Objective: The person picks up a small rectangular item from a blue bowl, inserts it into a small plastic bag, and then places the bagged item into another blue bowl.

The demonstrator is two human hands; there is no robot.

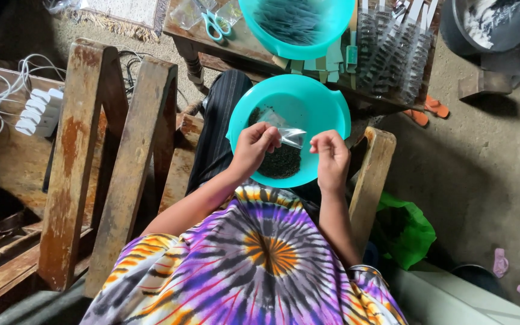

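Clear packet [289, 133] apparently between hands.

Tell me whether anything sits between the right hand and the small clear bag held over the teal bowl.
Nothing visible does. The left hand pinches the small clear bag above the teal bowl; the right hand hangs beside it, with only open air between them.

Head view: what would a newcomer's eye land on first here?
Probably the teal bowl at centre, holding a dark heap. Over it the left hand pinches a small clear bag, with the right hand close beside it. A second teal bowl sits on the table above.
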